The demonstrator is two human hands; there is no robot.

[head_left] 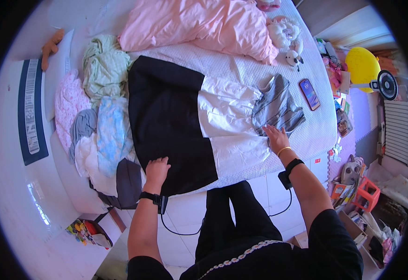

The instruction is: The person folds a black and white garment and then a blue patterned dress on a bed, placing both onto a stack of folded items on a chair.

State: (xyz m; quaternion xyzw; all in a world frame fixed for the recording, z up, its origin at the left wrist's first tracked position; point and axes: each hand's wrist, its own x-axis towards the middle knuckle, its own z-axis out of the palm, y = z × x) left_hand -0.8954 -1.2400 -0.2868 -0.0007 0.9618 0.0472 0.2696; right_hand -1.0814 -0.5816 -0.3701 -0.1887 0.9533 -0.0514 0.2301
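A dress lies spread sideways on the bed, with a black skirt part, a white middle and a grey striped top. My left hand rests on the near edge of the black part, fingers bent on the cloth and thumb apart; no fold shows gripped in it. At the other end, my right hand touches the near edge of the grey top with its fingers spread. Some creases run through the white part.
Crumpled clothes are heaped at the left. A pink pillow lies at the back, beside white plush toys. A phone lies at the right. Beyond the bed are a small fan, a yellow balloon and an orange stool.
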